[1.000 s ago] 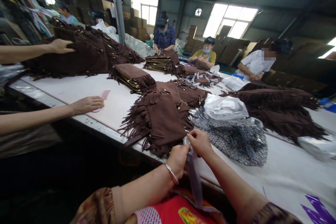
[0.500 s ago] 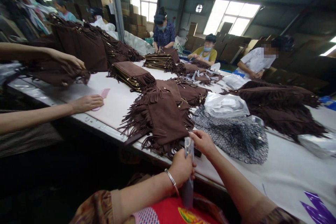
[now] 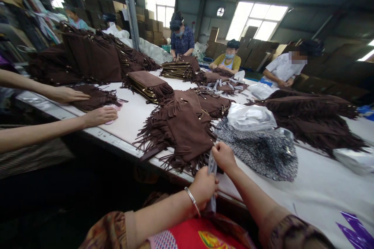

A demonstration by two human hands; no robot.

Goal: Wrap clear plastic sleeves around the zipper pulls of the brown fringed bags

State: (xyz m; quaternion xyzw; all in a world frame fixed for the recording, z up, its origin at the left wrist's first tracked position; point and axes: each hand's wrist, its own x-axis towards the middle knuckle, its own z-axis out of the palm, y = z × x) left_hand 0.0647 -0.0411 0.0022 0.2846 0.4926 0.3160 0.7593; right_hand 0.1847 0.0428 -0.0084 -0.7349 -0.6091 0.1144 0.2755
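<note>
My left hand [image 3: 203, 187] is closed around a narrow grey plastic sleeve [image 3: 212, 163], which hangs down below my fist past the table edge. Just above it, my right hand [image 3: 224, 156] pinches the sleeve's upper end with thumb and fingers. Whatever lies inside the sleeve is hard to make out. Beyond my hands, touching the corner near my right fingertips, lies a brown fringed bag [image 3: 187, 130] on the white table. A dark strap end shows beside the sleeve, partly hidden by my hands.
A speckled grey knit cloth [image 3: 260, 149] with white plastic [image 3: 251, 116] lies right of the bag. Brown bags are stacked behind [image 3: 149, 81] and at right [image 3: 318, 120]. At left, a co-worker's hands [image 3: 101, 116] press on a brown piece [image 3: 96, 96]. Several people work across the table.
My right hand has closed more tightly on the sleeve's upper end, and the sleeve has shifted up slightly. At left, the co-worker's brown piece has come down flat on the table.
</note>
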